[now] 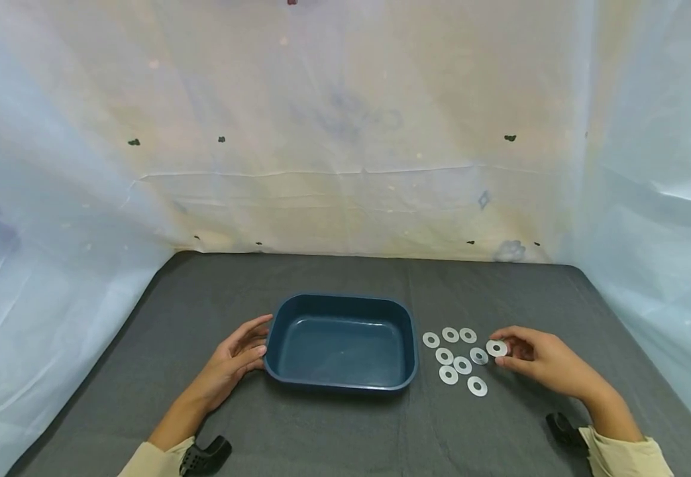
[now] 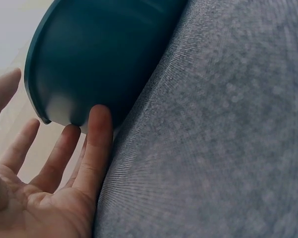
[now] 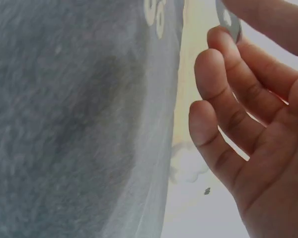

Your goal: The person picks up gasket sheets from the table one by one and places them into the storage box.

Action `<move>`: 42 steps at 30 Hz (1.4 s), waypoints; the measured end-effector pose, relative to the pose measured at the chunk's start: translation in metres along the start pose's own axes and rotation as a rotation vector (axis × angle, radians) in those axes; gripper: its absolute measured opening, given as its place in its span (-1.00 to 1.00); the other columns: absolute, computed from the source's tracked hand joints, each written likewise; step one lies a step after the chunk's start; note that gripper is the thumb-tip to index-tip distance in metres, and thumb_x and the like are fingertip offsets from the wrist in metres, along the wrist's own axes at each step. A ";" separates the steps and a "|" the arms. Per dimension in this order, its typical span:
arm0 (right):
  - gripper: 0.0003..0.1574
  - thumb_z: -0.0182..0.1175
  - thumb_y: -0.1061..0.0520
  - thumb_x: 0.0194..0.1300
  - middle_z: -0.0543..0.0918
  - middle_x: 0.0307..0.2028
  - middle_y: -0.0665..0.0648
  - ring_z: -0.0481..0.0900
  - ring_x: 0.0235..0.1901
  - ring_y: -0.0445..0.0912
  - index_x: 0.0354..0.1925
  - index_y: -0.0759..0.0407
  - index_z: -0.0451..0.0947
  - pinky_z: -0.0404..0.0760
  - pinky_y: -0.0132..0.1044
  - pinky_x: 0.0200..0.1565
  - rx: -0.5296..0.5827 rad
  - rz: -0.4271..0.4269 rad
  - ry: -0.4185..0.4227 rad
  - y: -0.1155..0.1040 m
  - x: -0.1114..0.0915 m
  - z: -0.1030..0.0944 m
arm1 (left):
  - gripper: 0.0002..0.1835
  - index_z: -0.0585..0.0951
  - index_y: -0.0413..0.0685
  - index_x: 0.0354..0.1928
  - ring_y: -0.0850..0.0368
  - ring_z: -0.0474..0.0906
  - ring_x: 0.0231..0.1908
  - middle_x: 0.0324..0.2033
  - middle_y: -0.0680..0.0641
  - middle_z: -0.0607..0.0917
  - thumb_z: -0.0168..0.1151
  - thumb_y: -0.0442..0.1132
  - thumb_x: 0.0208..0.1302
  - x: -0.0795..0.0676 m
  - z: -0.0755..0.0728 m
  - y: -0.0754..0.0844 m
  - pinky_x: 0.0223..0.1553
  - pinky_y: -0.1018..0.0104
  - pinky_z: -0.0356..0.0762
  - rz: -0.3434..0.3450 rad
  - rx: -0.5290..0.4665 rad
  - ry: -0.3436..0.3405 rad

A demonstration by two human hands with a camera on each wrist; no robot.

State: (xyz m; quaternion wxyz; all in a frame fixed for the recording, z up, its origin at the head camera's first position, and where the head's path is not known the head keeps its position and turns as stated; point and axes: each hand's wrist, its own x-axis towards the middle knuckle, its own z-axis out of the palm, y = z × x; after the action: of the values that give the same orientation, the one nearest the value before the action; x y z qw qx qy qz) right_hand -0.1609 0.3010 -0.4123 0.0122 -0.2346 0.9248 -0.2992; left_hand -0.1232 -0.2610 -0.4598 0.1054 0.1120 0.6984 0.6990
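A dark blue rectangular tub stands on the grey cloth, with nothing inside it. At its left end is my left hand, fingers fairly straight, the fingertips against the outer wall; the left wrist view shows the fingers at the tub from outside. My right hand pinches a flat metal washer between thumb and fingers, right of the other washers. In the right wrist view part of that washer shows near the thumb, while the other fingers curl loosely.
Several similar washers lie flat in a loose group between the tub and my right hand. Grey cloth covers the table. Pale plastic sheeting hangs behind it and along both sides.
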 end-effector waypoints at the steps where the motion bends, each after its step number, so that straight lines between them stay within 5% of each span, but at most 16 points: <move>1: -0.62 0.40 0.00 0.25 0.56 -0.42 -0.20 0.47 -0.44 -0.35 0.03 -0.02 0.62 0.44 -0.42 -0.40 -0.002 -0.001 0.006 -0.001 0.000 0.000 | -0.37 0.11 -0.04 0.55 0.23 0.52 0.12 0.29 -0.08 0.36 0.01 -0.31 0.52 0.000 0.001 0.000 -0.02 0.18 0.64 0.003 -0.003 -0.004; 10: -0.63 0.39 0.02 0.26 0.56 -0.41 -0.22 0.48 -0.41 -0.33 0.04 -0.06 0.61 0.44 -0.42 -0.37 -0.001 -0.063 0.059 -0.013 0.002 -0.001 | -0.34 0.04 -0.15 0.55 0.20 0.55 0.06 0.21 -0.09 0.43 0.00 -0.37 0.51 0.001 0.002 0.001 -0.05 0.22 0.65 0.070 -0.029 -0.048; 25: -0.59 0.43 0.06 0.21 0.56 -0.36 -0.23 0.47 -0.37 -0.32 0.04 -0.06 0.62 0.46 -0.35 -0.33 0.020 -0.106 0.128 -0.030 0.009 0.010 | -0.33 0.09 0.01 0.56 0.22 0.51 0.05 0.22 -0.08 0.37 0.05 -0.31 0.50 0.000 0.002 0.002 -0.01 0.25 0.63 -0.012 0.007 -0.011; 34: -0.59 0.41 0.09 0.23 0.52 -0.35 -0.25 0.45 -0.37 -0.28 0.05 -0.03 0.62 0.47 -0.33 -0.32 0.018 -0.187 0.143 -0.045 0.014 0.019 | -0.35 0.10 -0.01 0.56 0.24 0.46 0.11 0.26 -0.04 0.34 0.02 -0.31 0.51 0.002 -0.002 0.001 0.00 0.27 0.61 0.019 0.023 -0.043; 42: -0.61 0.40 0.03 0.25 0.55 -0.32 -0.25 0.47 -0.34 -0.31 0.05 -0.09 0.61 0.50 -0.34 -0.28 0.027 -0.190 0.124 -0.057 0.024 0.022 | -0.35 0.11 0.10 0.56 0.31 0.44 0.18 0.32 -0.03 0.30 0.03 -0.28 0.51 -0.003 -0.004 -0.002 0.04 0.25 0.60 -0.046 0.037 -0.001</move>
State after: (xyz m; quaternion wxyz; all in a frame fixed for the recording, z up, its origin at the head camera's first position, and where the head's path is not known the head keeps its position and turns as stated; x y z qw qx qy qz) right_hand -0.1539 0.2376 -0.3955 -0.0702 -0.3021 0.8933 -0.3254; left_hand -0.1218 -0.2655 -0.4618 0.1200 0.0982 0.7136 0.6832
